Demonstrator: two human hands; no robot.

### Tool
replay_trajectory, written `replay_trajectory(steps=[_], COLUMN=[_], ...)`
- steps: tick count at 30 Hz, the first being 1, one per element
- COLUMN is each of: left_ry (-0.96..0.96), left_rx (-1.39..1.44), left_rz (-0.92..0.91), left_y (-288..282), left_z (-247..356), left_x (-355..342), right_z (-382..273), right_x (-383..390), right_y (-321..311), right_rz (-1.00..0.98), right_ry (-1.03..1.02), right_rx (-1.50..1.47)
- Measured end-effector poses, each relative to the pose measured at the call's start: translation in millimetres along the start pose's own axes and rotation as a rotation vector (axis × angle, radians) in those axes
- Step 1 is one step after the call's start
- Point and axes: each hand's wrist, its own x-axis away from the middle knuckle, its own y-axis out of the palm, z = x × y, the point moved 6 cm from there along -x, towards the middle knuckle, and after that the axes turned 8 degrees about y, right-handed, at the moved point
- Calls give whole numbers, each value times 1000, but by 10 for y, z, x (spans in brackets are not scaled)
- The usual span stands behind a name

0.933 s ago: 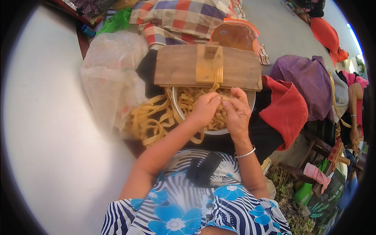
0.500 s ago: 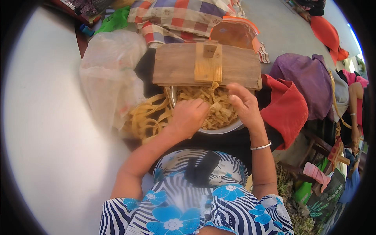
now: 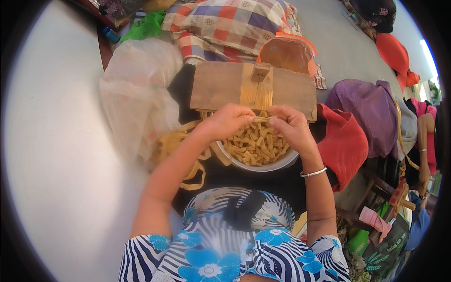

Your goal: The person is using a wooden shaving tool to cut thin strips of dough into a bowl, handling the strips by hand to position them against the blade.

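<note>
My left hand (image 3: 224, 121) and my right hand (image 3: 292, 127) meet above a metal basin (image 3: 275, 165), close to the near edge of a wooden board (image 3: 213, 84). Between their pinched fingertips, a short length of tan flat strip (image 3: 261, 120) is stretched. Many small folded tan pieces (image 3: 256, 145) fill the basin below. Across the board's middle runs a paler wooden slat (image 3: 256, 96) with a small wooden block (image 3: 260, 71) standing on it. Long loose tan strips (image 3: 196, 176) hang in loops left of the basin, partly behind my left forearm.
A whitish translucent bag (image 3: 141, 89) lies to the left, with a checked cloth bundle (image 3: 230, 23) beyond the board. An orange-edged plastic bag (image 3: 286, 51) sits behind it. Red cloth (image 3: 345, 145) and purple cloth (image 3: 361, 115) lie right. Another person's arm (image 3: 425, 145) shows at far right.
My left hand has moved up and right from over the basin, and my right hand has closed its fingers. Both now pinch one tan strip near the board's edge. The view has shifted slightly.
</note>
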Motion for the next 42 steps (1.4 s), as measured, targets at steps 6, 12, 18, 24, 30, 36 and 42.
replay_trajectory(steps=[6,12,18,24,30,36,42], left_ry=[3,128,-12,103,-198,10,162], left_rx=[43,-248,-679,-252,524,22,-55], left_rz=[189,316,434,386,159,85,255], left_y=[-344,-471,-520,-147,675,233,174], left_z=[1,-156,-97,-254,29,170,346], left_x=[-237,-446,-409,-66,214,405,491], right_z=[17,-72,15,-324,131,242,-666], right_x=[-375,-545,-400,207,57,304,800], right_y=[-102,71,-106,261,361,348,612], right_rz=[194,355,567,675,625,100,-230], right_ry=[-86,-307,-465,-766,-624,-398,-263], right_rx=[155,466,757,772,941,861,-122])
